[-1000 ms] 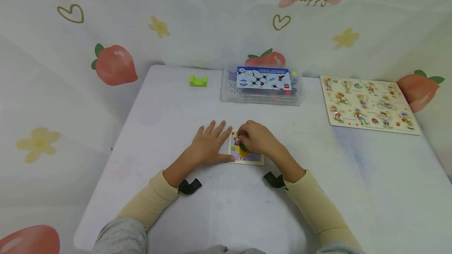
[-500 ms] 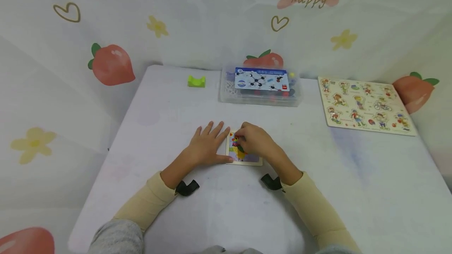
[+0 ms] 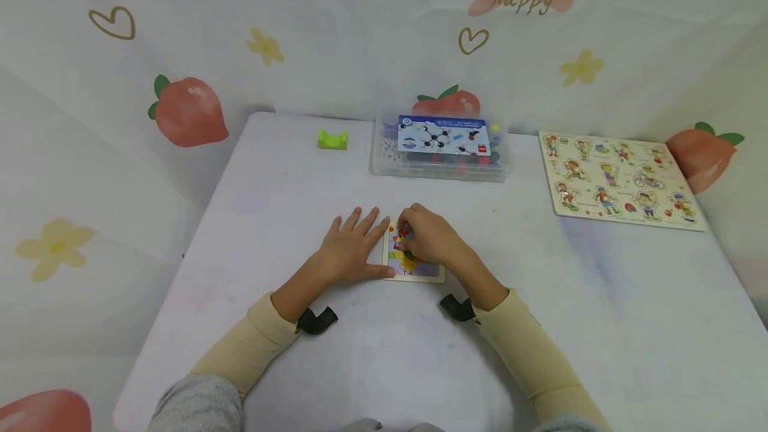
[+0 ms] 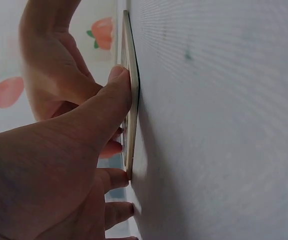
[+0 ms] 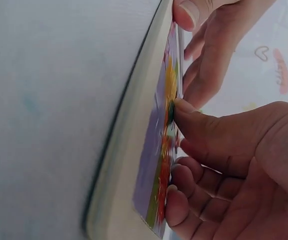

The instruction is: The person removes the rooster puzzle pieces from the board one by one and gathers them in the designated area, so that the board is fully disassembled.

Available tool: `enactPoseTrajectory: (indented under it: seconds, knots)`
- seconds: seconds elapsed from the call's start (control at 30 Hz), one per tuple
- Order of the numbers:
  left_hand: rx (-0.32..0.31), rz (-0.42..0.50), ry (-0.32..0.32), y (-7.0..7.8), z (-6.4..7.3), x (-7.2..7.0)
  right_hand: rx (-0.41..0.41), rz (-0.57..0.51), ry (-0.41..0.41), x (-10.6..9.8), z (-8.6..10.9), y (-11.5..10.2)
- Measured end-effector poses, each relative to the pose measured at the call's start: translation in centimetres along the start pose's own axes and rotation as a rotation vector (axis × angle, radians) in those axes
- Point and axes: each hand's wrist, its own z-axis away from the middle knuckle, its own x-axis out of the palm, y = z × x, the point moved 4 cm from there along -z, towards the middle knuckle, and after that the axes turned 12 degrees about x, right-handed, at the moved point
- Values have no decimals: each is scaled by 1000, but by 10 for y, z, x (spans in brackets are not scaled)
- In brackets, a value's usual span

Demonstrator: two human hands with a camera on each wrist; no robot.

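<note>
A small jigsaw puzzle board (image 3: 414, 278) with a pale border and a colourful picture of a yellow bird lies flat on the table. My left hand (image 3: 351, 249) is spread at its left side; in the left wrist view the thumb (image 4: 118, 90) presses on the board's edge. Over the board's upper right is my right hand (image 3: 433, 235), its fingers bent. In the right wrist view, thumb and fingertips grip at a puzzle piece (image 5: 171, 112) on the picture, dark green by the thumb. Most of that piece is hidden by the hand.
At the back of the table (image 3: 288, 219) stands a clear plastic case (image 3: 441, 171) with a molecule-printed card. Left of it sits a bright green notched block (image 3: 333, 141). A larger board with cartoon figures (image 3: 624, 182) lies at the back right. Each wrist carries a black camera mount (image 3: 318, 321).
My right hand's fingers shift slightly on the puzzle, the knuckles moving a little upward. The left hand stays in place on the board. The head view shifts slightly.
</note>
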Motion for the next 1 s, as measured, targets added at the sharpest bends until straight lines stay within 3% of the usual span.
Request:
enactPoseTrajectory:
  seconds: [0.3,0.57,0.7,1.0]
  knots:
    - [-7,-5,9,-1,-1,2,-5,-46,-22,0,-1,1]
    - [-8,-17,3,0,-1,1,-118,-102,-19,-5,2,2]
    - [-9,-15,6,0,0,1,-135,-145,5,-6,0,3]
    - [-6,0,16,-1,0,4,-103,-285,17,-5,-5,9]
